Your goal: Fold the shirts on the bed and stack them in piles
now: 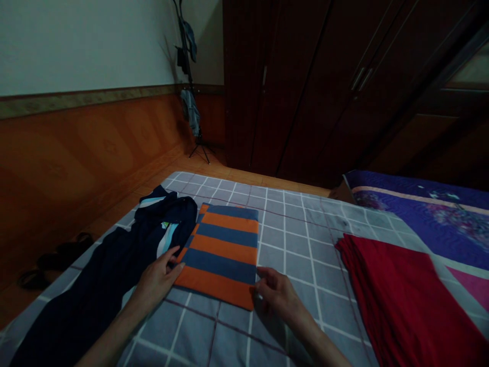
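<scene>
A neatly folded garment with orange and blue-grey stripes [227,237] lies flat on the checked bedsheet, its layers showing along the left side. My left hand [158,275] rests at its lower left edge, thumb and forefinger apart and touching the cloth. At the lower right edge, my right hand [277,293] has its fingers curled, thumb and forefinger pinched at the fabric's border. Just left of the folded piece is a loose, crumpled navy garment [118,255] with light blue and white bands, partly behind my left forearm.
Red folded cloth [401,290] lies on the right of the grey checked sheet [294,239]. Beyond it is purple floral bedding [420,196]. A dark wardrobe [298,92] and a coat stand [189,76] are behind the bed. Dark sandals [57,257] sit on the floor at left.
</scene>
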Action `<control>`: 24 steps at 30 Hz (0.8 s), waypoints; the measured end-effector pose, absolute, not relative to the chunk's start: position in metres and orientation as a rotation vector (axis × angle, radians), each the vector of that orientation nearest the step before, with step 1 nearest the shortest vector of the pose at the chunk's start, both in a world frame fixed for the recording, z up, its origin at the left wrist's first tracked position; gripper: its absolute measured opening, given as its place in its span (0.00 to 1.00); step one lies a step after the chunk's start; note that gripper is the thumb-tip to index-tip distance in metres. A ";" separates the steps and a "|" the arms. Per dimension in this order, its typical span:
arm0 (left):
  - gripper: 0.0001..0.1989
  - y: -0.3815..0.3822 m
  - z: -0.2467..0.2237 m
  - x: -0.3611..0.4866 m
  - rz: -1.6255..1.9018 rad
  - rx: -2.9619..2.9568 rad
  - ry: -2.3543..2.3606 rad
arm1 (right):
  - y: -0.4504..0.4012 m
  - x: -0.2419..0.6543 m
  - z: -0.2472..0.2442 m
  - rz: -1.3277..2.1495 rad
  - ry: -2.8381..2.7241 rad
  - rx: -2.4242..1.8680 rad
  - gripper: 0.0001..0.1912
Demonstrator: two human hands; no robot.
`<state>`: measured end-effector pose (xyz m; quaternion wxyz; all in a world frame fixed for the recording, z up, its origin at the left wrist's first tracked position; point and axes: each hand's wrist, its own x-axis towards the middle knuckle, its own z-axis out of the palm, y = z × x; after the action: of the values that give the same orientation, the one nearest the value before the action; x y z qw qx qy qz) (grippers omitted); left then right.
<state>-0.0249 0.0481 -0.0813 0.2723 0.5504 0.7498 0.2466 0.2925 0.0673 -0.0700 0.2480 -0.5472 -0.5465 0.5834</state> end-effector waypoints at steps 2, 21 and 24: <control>0.29 0.050 -0.082 -0.028 0.645 1.496 1.999 | 0.066 0.291 -0.074 1.726 -1.357 -1.469 0.27; 0.16 0.039 -0.067 -0.025 0.182 1.605 2.097 | 0.080 0.255 -0.061 1.977 -1.037 -1.431 0.15; 0.16 0.037 -0.068 -0.027 0.384 1.549 1.999 | 0.081 0.242 -0.058 1.920 -0.874 -1.407 0.17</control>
<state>-0.0274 0.0373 -0.0683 0.2878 0.5800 0.7484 0.1437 0.2416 0.0808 -0.0578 0.2982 -0.5296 -0.3289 0.7228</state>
